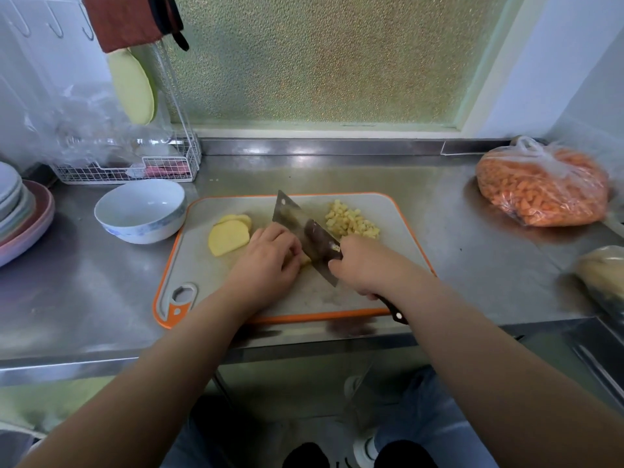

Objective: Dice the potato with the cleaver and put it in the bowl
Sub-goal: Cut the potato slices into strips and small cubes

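On the grey, orange-rimmed cutting board my right hand grips the cleaver by its dark handle, blade down beside my left hand. My left hand's curled fingers hold down a potato piece, mostly hidden under them, right against the blade. Thick potato slices lie at the board's left. A pile of diced potato sits at the board's far right side. The white bowl stands left of the board and looks empty.
Stacked plates stand at the far left, a wire rack behind the bowl. A bag of diced carrot lies at the right, another bag nearer the counter's right edge. The steel counter's front edge runs below the board.
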Tool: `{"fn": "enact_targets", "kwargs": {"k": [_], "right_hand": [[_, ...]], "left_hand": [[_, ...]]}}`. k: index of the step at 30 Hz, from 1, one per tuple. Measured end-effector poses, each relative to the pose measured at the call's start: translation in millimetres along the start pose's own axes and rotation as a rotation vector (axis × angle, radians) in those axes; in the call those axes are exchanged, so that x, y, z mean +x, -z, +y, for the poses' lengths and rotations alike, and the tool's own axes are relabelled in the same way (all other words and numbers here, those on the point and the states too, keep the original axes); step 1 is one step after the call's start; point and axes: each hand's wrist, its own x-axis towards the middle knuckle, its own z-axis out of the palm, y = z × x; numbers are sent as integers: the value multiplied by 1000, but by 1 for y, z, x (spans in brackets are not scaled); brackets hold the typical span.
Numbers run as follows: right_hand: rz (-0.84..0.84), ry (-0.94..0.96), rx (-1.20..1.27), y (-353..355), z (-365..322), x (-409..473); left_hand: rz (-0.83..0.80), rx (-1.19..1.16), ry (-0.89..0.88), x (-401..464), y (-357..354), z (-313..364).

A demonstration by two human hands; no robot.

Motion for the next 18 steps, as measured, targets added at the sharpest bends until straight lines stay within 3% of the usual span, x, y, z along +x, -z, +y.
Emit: {"fn": "enact_targets", "kwargs": {"k": [8,18], "right_hand": [[113,106,-15,6,-6,-14],[20,71,-203,13,-21,-15]], "left_hand": [[43,26,-13,0,5,2],[-7,-19,-6,-1,9,1]]}}
